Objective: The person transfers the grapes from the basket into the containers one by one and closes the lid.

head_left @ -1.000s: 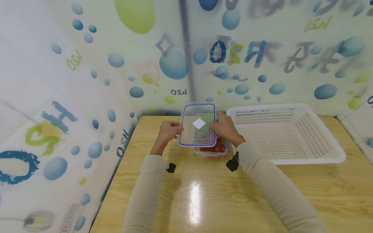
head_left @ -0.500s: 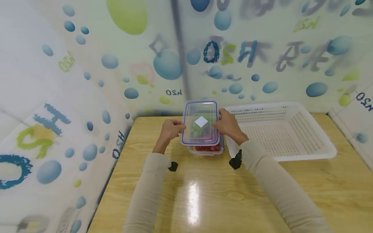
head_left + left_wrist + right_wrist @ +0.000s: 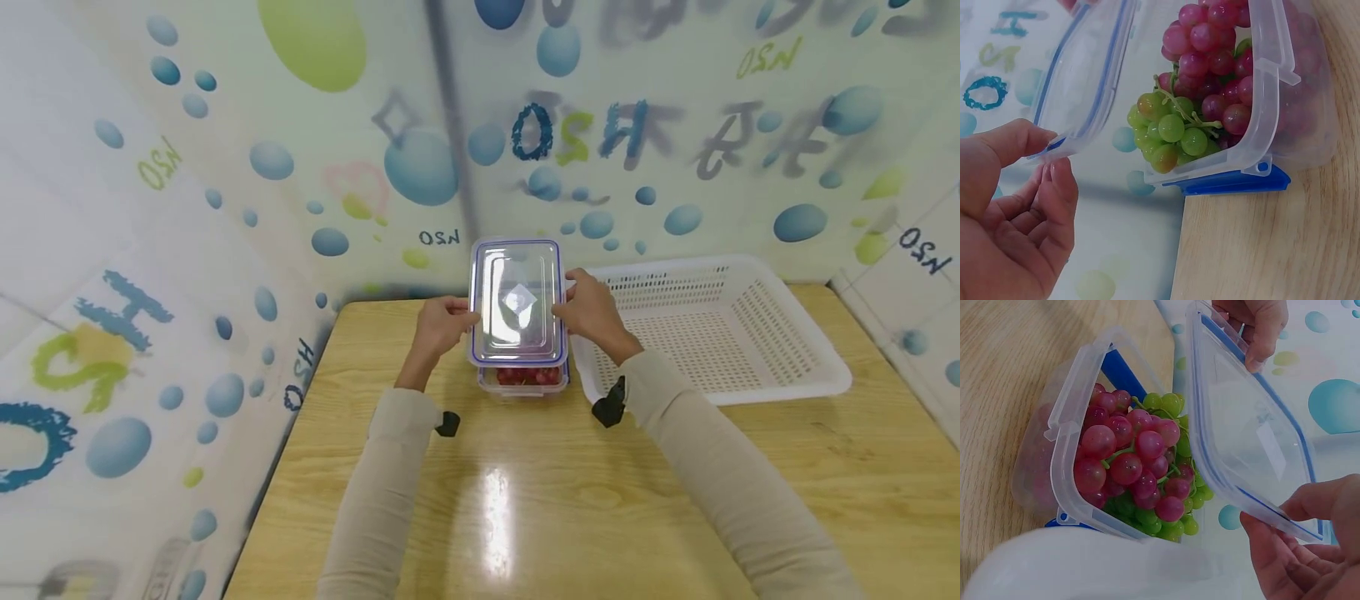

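A clear lid [image 3: 517, 333] with a blue seal and a white diamond sticker is held above a clear plastic container [image 3: 522, 389]. My left hand [image 3: 440, 332] pinches its left edge between thumb and fingers; my right hand [image 3: 592, 312] pinches the right edge. In the right wrist view the lid is tilted and apart from the container's rim. Red grapes [image 3: 1125, 456] and green grapes [image 3: 1169, 128] fill the container, some heaped up to its rim. Blue clips [image 3: 1235, 181] hang folded out at the container's sides. From the head view the lid covers most of the grapes.
A white perforated plastic basket [image 3: 712, 333] stands on the wooden table [image 3: 600, 500], close to the right of the container. Behind the table is a wall [image 3: 637, 83] with printed bubbles; another wall [image 3: 150, 333] runs along the left.
The lid, held by both hands, has tilted up toward the back wall and now catches a bright reflection. The head view has shifted slightly. Both hands keep their hold.
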Demonstrator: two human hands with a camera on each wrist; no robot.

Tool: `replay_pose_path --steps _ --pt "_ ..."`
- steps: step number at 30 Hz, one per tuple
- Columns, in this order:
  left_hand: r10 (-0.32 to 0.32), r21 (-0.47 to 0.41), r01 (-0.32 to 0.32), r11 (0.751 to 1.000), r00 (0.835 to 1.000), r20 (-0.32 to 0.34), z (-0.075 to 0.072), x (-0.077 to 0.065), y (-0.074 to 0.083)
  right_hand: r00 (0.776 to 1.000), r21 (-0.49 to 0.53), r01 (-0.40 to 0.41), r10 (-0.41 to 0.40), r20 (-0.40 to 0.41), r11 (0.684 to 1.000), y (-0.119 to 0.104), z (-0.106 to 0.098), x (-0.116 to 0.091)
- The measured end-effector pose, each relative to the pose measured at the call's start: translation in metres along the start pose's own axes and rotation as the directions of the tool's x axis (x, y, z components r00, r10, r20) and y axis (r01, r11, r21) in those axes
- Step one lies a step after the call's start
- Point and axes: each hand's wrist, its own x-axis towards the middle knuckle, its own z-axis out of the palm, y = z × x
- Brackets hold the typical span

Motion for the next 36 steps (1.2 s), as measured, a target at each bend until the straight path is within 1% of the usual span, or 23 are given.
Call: replay_pose_path --steps 4,12,18,21,24,27,31,36 --pt "0.039 0.008 -0.039 0.999 0.999 -0.025 0.000 0.000 0.001 0.999 -0.002 0.022 -0.022 -0.025 1.000 -0.001 -0.001 0.001" --pt "0.074 0.022 -0.073 0.997 0.997 -0.033 -0.002 -0.002 0.003 0.998 -0.027 0.042 -0.043 -0.054 0.999 -0.004 -0.003 -0.003" --pt "0.151 0.048 -0.149 0.988 0.987 -0.050 -0.005 -0.003 0.006 0.993 -0.022 0.075 -0.077 -0.091 0.997 -0.007 -0.007 -0.003" --pt "0.195 0.065 -0.191 0.980 0.979 -0.065 -0.006 -0.005 0.007 0.988 -0.031 0.102 -0.105 -0.115 0.994 -0.008 -0.009 -0.003" --pt "0.234 0.105 -0.224 0.969 0.968 -0.093 -0.007 -0.006 0.009 0.979 -0.046 0.138 -0.143 -0.146 0.989 -0.009 -0.009 -0.004" --pt "0.272 0.149 -0.253 0.956 0.954 -0.127 -0.006 -0.008 0.010 0.967 -0.061 0.179 -0.187 -0.175 0.982 -0.009 -0.009 -0.006" --pt "0.318 0.187 -0.287 0.939 0.934 -0.162 -0.005 -0.010 0.012 0.947 -0.069 0.232 -0.241 -0.211 0.970 -0.010 -0.009 -0.009" --pt "0.365 0.230 -0.322 0.918 0.914 -0.179 -0.005 -0.013 0.015 0.934 -0.067 0.257 -0.266 -0.238 0.964 -0.012 -0.009 -0.012"
